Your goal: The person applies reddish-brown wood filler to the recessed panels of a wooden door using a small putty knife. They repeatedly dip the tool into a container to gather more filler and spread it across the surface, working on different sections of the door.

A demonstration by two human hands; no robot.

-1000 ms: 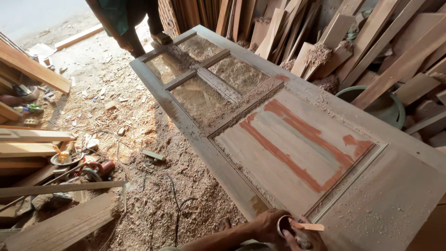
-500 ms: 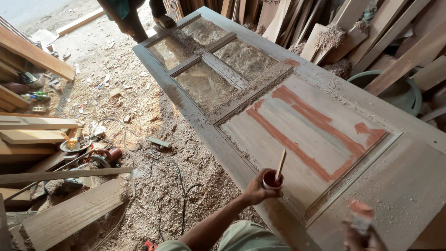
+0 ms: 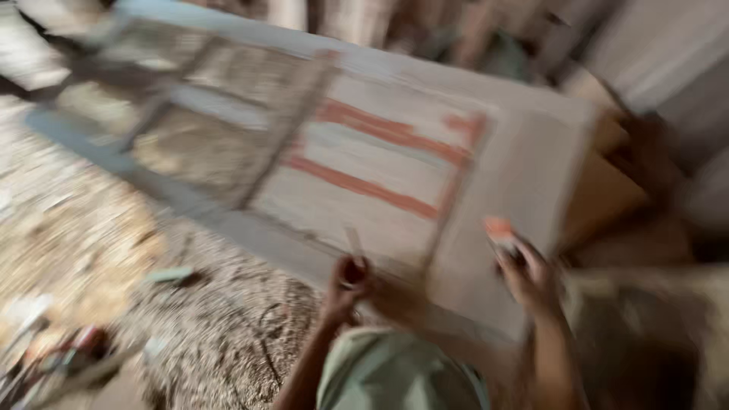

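Now, line by line:
Left hand: the left hand is clenched around a small dark cup, forearm reaching up from below to the door's near edge.
Stick: a thin pale stick stands in the cup, long axis nearly upright, top leaning slightly left.
Right hand: the right hand grips a blurred tool with an orange tip, which points up and left; what kind of tool cannot be told.
Door: a flat wooden door lies level, bearing orange-red streaks on its panel, with open frames towards the far left end.
Floor: sawdust, rough and pale, beside the door's near edge.
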